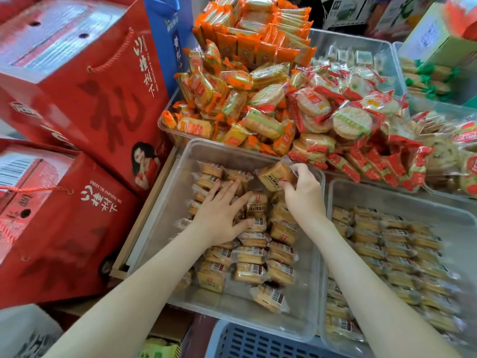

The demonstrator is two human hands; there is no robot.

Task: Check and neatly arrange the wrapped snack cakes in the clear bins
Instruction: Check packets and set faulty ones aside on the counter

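A clear bin (180,182) in front of me holds several brown wrapped snack cakes (254,254) in loose rows. My left hand (220,210) lies flat with straight fingers on the cakes in the bin's upper left part. My right hand (304,188) pinches one wrapped cake (275,175) and holds it above the bin's far right corner. A second clear bin (343,192) to the right is packed with the same cakes (392,244) in tidy rows.
Heaps of orange-wrapped snacks (232,99) and red-wrapped round crackers (348,120) fill the bins behind. Red gift boxes (77,86) stand stacked on the left. A blue-grey slotted basket (258,342) sits at the near edge. More boxes stand at the back right.
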